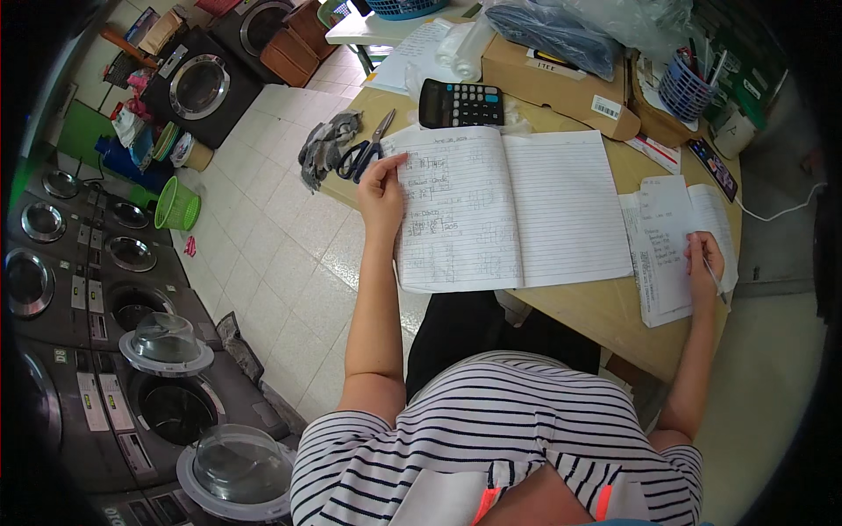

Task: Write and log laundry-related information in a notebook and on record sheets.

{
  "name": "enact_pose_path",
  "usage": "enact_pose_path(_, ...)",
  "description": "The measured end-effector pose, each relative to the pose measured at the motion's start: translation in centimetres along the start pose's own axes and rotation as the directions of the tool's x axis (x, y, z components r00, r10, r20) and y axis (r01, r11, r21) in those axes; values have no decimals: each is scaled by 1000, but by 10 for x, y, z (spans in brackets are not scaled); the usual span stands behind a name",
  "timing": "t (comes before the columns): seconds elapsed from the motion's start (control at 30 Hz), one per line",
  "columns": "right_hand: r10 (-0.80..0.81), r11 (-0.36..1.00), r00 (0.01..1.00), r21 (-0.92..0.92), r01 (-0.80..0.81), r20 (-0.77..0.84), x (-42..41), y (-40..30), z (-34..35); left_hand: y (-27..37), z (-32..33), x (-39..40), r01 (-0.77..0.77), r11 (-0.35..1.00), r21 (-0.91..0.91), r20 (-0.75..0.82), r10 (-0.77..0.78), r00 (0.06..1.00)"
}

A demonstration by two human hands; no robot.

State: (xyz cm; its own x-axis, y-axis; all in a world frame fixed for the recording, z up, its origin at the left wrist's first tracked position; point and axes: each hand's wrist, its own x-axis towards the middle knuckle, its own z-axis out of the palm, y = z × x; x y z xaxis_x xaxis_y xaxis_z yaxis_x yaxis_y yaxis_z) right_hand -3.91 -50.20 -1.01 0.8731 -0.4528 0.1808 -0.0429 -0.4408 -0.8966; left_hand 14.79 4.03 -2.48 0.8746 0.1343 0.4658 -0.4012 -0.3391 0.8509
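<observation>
A ruled notebook (460, 230) lies spread in front of me, its left page covered with handwriting and its right page (569, 210) mostly blank. My left hand (383, 187) grips the notebook's left edge, fingertips on the written page. Part of the notebook overhangs the table's edge. Over on the right, my right hand (704, 263) holds a pen (714, 275), its tip pointing down and away from the writing. That hand rests on a handwritten paper slip (664, 237), which lies on other papers (717, 210).
A calculator (460, 104), scissors (368, 148) and a grey cloth (327, 148) surround the notebook's top. Behind are a cardboard box (552, 82) and a pen basket (687, 82). A phone (714, 167) trails a white cable. Left stand front-loading machines (177, 407), two doors swung out.
</observation>
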Motion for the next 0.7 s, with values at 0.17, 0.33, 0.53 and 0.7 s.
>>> enact_pose_path(0.17,-21,1000,1000,1,21,-6,1,2,1,-2,2,2,-8,1000,-6,-20,8,1000)
enact_pose_path(0.33,-12,1000,1000,13,12,-3,1,0,1,1,2,1,-5,1000,-26,-41,4,999)
enact_pose_path(0.53,-24,1000,1000,10,24,-6,2,1,2,0,1,-1,-11,1000,-5,-40,11,999)
enact_pose_path(0.7,-20,1000,999,-9,20,-26,-3,-7,-2,1,6,-1,3,999,-33,-26,-4,1000)
